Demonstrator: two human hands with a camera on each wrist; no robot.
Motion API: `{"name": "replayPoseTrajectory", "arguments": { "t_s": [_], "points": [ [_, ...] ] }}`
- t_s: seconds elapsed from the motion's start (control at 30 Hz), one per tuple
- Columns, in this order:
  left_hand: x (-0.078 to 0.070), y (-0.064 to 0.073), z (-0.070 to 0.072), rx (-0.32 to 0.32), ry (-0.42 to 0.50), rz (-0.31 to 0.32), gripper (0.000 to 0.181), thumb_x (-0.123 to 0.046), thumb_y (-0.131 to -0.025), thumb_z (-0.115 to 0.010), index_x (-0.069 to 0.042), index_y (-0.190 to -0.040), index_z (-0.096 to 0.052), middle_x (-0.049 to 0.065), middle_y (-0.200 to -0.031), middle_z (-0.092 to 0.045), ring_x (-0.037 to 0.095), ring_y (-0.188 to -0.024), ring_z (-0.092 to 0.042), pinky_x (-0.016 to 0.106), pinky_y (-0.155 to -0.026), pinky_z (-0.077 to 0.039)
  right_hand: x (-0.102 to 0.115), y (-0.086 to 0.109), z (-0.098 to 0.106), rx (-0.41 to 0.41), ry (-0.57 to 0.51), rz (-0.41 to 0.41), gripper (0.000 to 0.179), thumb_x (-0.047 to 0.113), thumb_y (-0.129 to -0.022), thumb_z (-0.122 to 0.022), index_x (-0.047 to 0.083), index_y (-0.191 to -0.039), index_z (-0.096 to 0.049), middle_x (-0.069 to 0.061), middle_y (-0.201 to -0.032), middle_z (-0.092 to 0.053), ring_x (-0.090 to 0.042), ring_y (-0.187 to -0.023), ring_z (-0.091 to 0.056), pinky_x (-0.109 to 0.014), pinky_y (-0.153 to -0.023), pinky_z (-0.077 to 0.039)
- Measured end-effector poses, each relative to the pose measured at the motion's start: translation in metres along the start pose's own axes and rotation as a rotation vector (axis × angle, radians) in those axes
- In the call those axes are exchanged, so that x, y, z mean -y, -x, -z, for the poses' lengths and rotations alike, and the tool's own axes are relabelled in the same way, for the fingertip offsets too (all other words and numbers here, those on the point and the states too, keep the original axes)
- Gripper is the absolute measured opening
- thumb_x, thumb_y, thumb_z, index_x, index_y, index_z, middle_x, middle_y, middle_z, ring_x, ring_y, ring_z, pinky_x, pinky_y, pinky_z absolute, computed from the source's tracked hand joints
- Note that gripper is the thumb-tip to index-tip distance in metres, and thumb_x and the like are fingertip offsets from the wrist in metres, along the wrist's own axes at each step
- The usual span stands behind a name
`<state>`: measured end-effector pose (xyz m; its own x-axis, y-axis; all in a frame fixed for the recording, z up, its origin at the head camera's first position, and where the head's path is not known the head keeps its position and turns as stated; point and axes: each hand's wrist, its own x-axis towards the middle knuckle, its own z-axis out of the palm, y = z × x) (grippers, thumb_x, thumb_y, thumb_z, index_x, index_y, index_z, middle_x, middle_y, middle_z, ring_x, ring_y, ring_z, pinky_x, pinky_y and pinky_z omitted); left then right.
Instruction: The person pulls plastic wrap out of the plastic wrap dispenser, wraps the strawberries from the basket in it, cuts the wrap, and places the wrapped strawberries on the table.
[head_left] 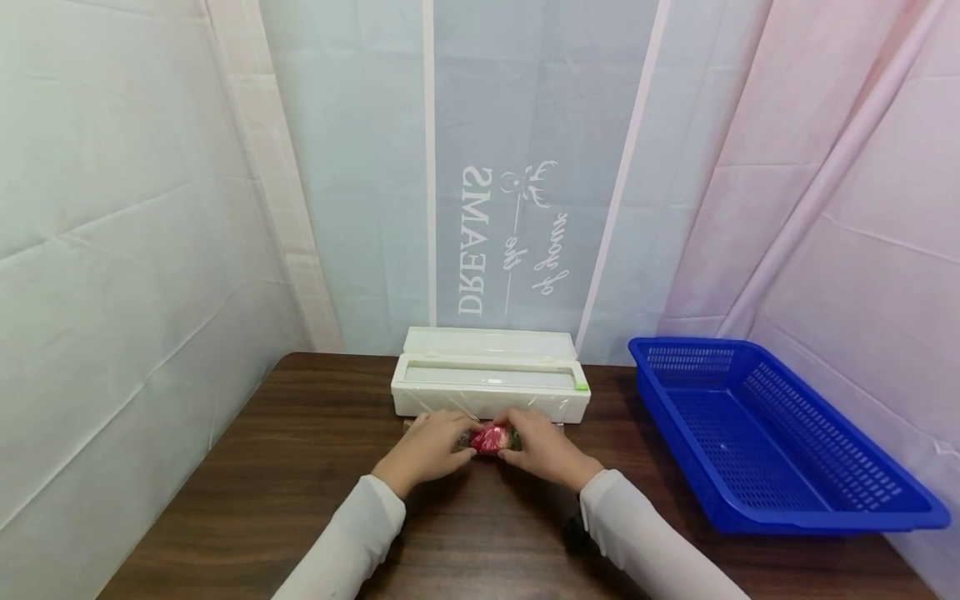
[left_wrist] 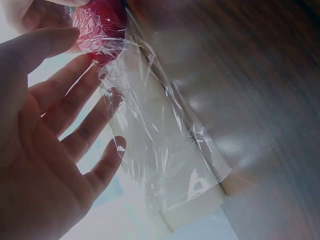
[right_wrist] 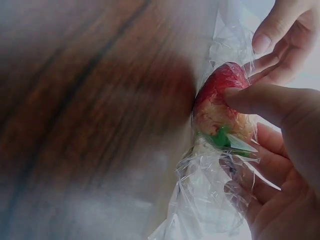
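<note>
A red-and-cream fruit (right_wrist: 215,102) with a green bit at one end lies inside crinkled clear cling film (left_wrist: 150,135). My right hand (head_left: 545,446) holds it, the thumb pressed on its side and the fingers behind. On the other end, my left hand (head_left: 431,448) has its fingers spread and nearly straight. Their tips touch the film and the fruit's edge in the left wrist view. Just behind the hands stands a white cling film box (head_left: 420,404), its lid (head_left: 487,342) raised. Film stretches down the box's front toward the fruit.
A blue plastic basket (head_left: 675,446) stands on the right side of the brown wooden table (head_left: 300,467). Fabric curtains (head_left: 360,167) enclose the back and both sides. A small green piece (head_left: 581,387) sits at the box's right end.
</note>
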<state>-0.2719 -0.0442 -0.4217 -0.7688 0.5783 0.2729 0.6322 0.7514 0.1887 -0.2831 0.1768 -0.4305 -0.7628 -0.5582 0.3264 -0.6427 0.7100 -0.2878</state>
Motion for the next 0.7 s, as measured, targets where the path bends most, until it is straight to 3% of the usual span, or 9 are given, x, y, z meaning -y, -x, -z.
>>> {"name": "replayPoseTrajectory", "arguments": {
  "t_s": [0.33, 0.47, 0.7],
  "points": [
    [0.0025, -0.0023, -0.0033, 0.022, -0.020, 0.009, 0.039, -0.034, -0.088, -0.062, -0.019, -0.124, -0.059, -0.001, -0.120, -0.061, 0.019, -0.111, -0.051, 0.048, -0.090, -0.044, -0.0016, -0.0021, -0.0017, -0.004, -0.012, -0.025, 0.039, 0.025, -0.078, -0.075, 0.009, -0.111, -0.060, -0.004, -0.108, -0.054, -0.014, -0.097, -0.051, -0.036, -0.082, -0.051],
    [0.0032, -0.0038, -0.0042, 0.027, -0.026, 0.005, 0.040, -0.034, -0.088, -0.062, -0.017, -0.124, -0.059, 0.000, -0.119, -0.062, 0.020, -0.109, -0.051, 0.047, -0.088, -0.046, -0.0021, -0.0034, -0.0009, -0.003, -0.003, -0.027, 0.038, 0.026, -0.079, -0.075, 0.010, -0.110, -0.060, -0.003, -0.108, -0.057, -0.013, -0.098, -0.052, -0.036, -0.084, -0.051],
    [0.0029, -0.0070, -0.0042, 0.040, -0.015, 0.020, 0.042, -0.034, -0.088, -0.062, -0.015, -0.125, -0.058, 0.001, -0.118, -0.061, 0.019, -0.108, -0.052, 0.047, -0.086, -0.047, -0.0034, -0.0059, -0.0003, -0.017, 0.009, -0.015, 0.034, 0.025, -0.080, -0.074, 0.011, -0.104, -0.056, -0.002, -0.100, -0.058, -0.012, -0.089, -0.052, -0.037, -0.076, -0.051]
  ]
}}
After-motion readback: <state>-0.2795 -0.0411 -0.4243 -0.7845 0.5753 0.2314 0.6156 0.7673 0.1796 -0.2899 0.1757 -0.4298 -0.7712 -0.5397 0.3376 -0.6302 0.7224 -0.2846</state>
